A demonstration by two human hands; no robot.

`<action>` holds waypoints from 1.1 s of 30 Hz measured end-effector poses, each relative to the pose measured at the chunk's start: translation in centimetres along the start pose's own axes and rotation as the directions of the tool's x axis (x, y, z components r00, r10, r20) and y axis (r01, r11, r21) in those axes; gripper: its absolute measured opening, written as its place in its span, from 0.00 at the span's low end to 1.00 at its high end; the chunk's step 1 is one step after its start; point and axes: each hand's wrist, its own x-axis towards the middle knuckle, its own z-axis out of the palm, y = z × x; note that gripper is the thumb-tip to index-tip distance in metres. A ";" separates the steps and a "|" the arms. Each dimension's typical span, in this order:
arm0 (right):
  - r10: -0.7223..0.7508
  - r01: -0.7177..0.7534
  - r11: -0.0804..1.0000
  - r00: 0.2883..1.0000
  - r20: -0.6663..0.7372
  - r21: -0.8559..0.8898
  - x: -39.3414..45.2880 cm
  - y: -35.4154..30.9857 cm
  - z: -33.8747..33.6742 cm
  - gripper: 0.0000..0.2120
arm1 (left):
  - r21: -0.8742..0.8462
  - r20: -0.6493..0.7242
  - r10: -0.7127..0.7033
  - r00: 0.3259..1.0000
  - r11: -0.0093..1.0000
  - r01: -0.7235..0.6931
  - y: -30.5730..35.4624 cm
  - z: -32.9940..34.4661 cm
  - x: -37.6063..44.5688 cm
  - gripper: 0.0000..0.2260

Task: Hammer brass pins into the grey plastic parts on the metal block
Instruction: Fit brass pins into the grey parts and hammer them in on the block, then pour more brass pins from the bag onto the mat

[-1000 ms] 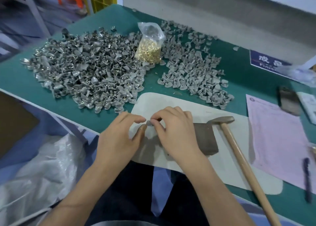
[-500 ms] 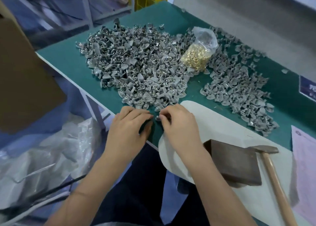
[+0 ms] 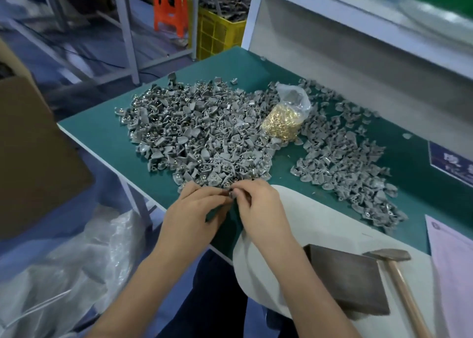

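Observation:
My left hand (image 3: 194, 208) and my right hand (image 3: 258, 204) meet at the near edge of the big pile of grey plastic parts (image 3: 202, 135). Between their fingertips they pinch one small grey part (image 3: 231, 193); most of it is hidden by the fingers. A clear bag of brass pins (image 3: 282, 122) lies between the big pile and a smaller pile of grey parts (image 3: 343, 163). The dark metal block (image 3: 348, 276) sits on a white pad (image 3: 320, 225) to my right, with nothing on it. A hammer (image 3: 399, 281) with a wooden handle lies just right of the block.
The green table (image 3: 102, 138) ends in a left edge beside my left forearm. A cardboard box (image 3: 30, 153) and clear plastic sheeting (image 3: 64, 273) are on the left, below table level. Pink paper (image 3: 453, 255) and a blue label (image 3: 450, 163) lie at the right.
Both hands have moved away from the metal block, leftward to the edge of the big pile, still pinching the small part. The view has swung left and up.

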 end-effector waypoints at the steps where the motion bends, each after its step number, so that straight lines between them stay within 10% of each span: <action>1: 0.002 -0.002 1.000 1.000 -0.026 0.021 -0.3 0.3 -0.6 0.10 | -0.011 -0.001 -0.001 1.000 1.000 0.001 0.4 0.1 0.3 0.10; 20: 0.457 -0.454 0.888 0.851 -0.259 0.074 -2.9 15.0 -11.0 0.09 | -0.201 0.311 0.138 0.940 0.977 -0.077 7.4 8.5 8.9 0.05; 33: 0.258 -0.218 0.913 0.963 0.075 -0.344 -1.5 16.7 -11.5 0.21 | 0.018 0.168 0.100 0.981 0.994 -0.105 8.8 9.8 17.4 0.06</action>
